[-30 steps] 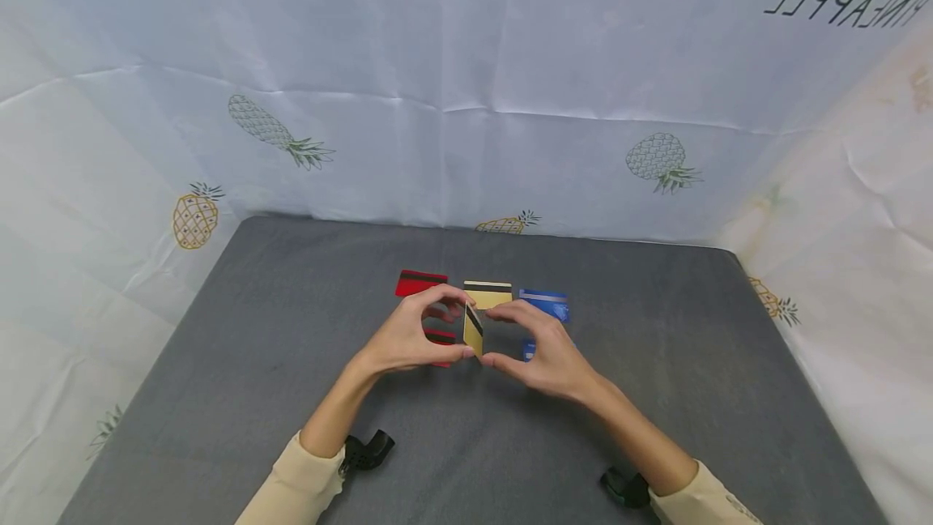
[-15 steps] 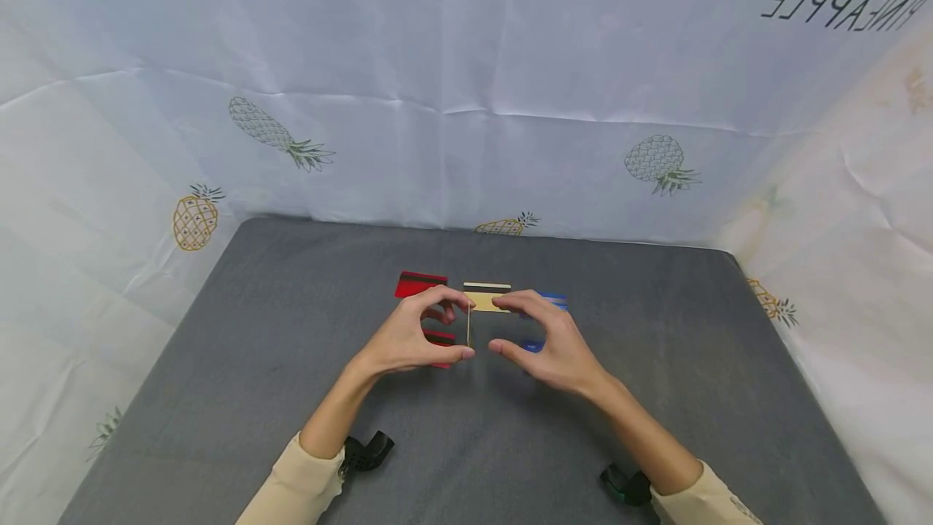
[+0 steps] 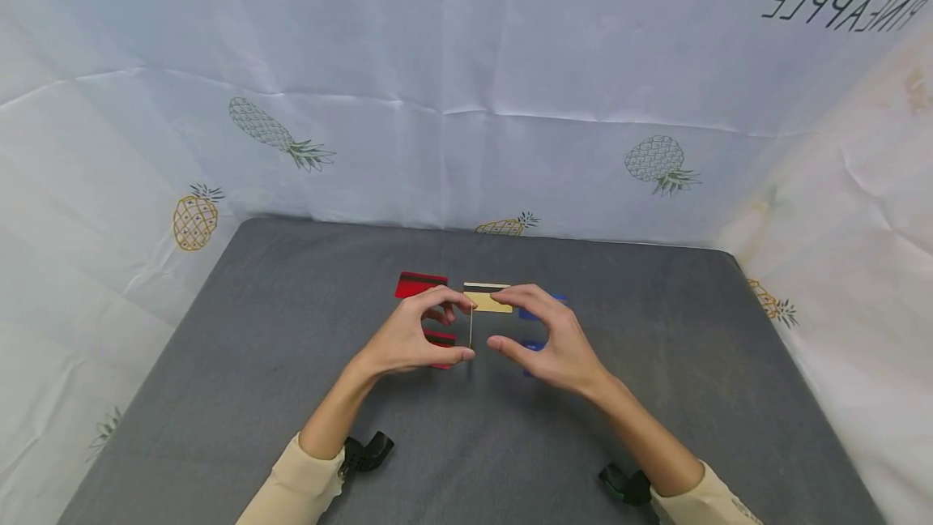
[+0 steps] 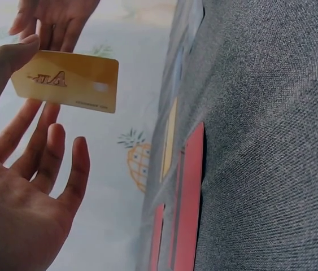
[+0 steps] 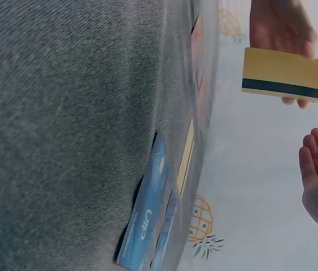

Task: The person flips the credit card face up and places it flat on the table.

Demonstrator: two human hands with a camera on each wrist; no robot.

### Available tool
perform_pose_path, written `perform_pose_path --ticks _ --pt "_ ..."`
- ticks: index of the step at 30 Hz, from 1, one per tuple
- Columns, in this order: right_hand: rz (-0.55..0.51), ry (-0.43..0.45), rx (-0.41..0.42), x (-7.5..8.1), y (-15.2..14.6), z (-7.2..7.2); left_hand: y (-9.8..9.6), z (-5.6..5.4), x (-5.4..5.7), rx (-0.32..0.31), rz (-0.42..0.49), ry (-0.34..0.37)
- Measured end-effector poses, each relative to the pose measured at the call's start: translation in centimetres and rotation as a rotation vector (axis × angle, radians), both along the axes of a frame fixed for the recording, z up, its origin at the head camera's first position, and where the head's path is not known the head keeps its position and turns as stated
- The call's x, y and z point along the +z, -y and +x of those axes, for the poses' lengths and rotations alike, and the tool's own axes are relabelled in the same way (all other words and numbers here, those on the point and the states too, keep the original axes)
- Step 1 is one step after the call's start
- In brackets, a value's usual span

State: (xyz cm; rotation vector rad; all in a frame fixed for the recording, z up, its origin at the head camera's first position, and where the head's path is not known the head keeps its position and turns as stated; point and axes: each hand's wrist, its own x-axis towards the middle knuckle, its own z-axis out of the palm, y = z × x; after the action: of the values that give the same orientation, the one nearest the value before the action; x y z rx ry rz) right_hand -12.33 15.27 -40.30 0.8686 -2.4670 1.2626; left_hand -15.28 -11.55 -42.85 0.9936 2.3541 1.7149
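Note:
A gold card (image 4: 71, 79) stands edge-on to the head view, pinched at its edges between the thumb and index finger of my left hand (image 3: 404, 336). The left wrist view has its printed face; a dark stripe crosses the other face in the right wrist view. Just to the right of the card, my right hand (image 3: 550, 347) curves its thumb and fingers apart and holds nothing. Beneath the hands lie two red cards (image 3: 415, 288), another gold card (image 3: 487, 302) and two blue cards (image 5: 147, 212). My fingers partly cover several of these in the head view.
A dark grey cloth (image 3: 306, 298) covers the table. Behind it hangs a white curtain (image 3: 466, 160) printed with pineapples, which also runs along both sides. A black device (image 3: 369, 450) is on my left wrist, and a similar one (image 3: 624, 484) on the right.
The held gold card has turned from showing its striped face to edge-on in the head view. My right hand has drawn slightly right, away from the card; my left hand has barely moved.

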Motion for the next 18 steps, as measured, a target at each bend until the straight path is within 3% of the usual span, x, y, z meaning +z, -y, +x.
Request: perform_pose_path --ticks 18 --pt "0.0 0.004 0.011 0.9 1.2 0.1 -0.2 0.1 0.1 0.012 -0.034 -0.001"
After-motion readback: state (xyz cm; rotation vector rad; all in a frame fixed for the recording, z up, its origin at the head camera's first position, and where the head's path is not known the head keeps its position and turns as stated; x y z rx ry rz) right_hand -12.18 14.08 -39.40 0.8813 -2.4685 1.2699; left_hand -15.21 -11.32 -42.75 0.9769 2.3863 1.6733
